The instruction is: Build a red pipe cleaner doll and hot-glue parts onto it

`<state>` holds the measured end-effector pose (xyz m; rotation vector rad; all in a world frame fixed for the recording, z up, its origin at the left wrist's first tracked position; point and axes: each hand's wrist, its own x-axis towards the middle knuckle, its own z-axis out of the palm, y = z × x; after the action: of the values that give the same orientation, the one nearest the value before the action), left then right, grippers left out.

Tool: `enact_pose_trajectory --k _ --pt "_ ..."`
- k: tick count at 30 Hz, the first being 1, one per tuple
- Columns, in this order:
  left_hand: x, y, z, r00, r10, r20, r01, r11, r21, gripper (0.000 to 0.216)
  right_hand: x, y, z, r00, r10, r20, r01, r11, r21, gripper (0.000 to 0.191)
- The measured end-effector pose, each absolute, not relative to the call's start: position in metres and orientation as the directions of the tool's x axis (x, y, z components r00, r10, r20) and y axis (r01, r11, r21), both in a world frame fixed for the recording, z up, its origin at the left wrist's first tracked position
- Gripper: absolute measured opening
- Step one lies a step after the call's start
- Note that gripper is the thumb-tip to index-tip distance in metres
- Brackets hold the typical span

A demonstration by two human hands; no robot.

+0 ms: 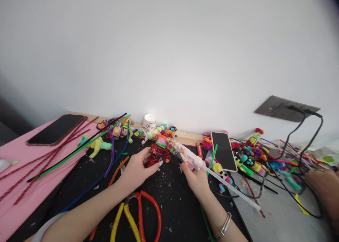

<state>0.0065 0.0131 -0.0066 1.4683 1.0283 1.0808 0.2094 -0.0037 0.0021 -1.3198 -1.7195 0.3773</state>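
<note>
Between the thumb and fingers of my left hand (141, 166) is a red glittery pipe-cleaner figure (158, 154) with a pink and green band round its middle. My right hand (194, 176) is closed round a white glue gun (191, 158), whose nozzle end, crusted with coloured bits, points at the figure. A long clear glue stick (233, 188) juts out of the gun's back toward the lower right. A small red light glows on the gun near my thumb. Whether the nozzle touches the figure, I cannot tell.
Pliers with red handles (150, 213) and yellow-handled ones (124, 221) lie in front. A phone (57, 129) rests on pink sheets at left, another phone (224, 152) at right. A white paper cup (149, 122) stands by the wall. Cables hang from the outlet (287, 108); another person's hand (321, 183) is far right.
</note>
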Motion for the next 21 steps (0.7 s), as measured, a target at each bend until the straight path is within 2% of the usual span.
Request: enact_pose_trajectory --k 16,21 --pt "0.0065 0.0125 -0.0044 0.229 0.967 0.110 0.081 -0.131 0.988 0.031 0.2094 -0.0039 0.0012 -0.016 0.886 0.464 0.630 0.369 -0.683 0.016" --pt "0.0064 0.0121 -0.0049 0.227 0.967 0.114 0.084 -0.136 0.987 0.032 0.2090 -0.0048 0.0034 0.005 0.891 0.454 0.633 0.349 -0.691 0.020"
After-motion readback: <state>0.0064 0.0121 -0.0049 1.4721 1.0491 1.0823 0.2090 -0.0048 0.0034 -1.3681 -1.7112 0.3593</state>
